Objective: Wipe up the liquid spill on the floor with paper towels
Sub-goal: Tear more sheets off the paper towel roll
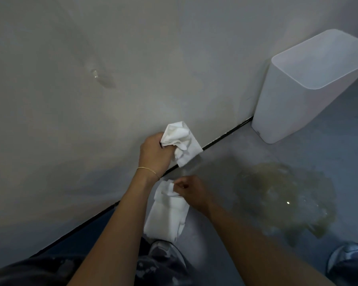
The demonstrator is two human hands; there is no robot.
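While the left hand point(154, 150) grips a crumpled paper towel point(181, 143), the right hand point(191, 193) pinches a hanging paper towel point(168, 213) beside the yellowish spill point(285, 195); no writing visible.

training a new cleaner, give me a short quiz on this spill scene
1. True or false: the puddle has already been wiped dry.
2. What does the left hand hold?
A. a crumpled paper towel
B. a sponge
C. nothing
3. Fill in: the white bin stands against the ____.

Key
1. False. The yellowish puddle lies on the floor to the right of both hands, and no towel touches it.
2. A. The right hand pinches a second, hanging towel.
3. Wall.
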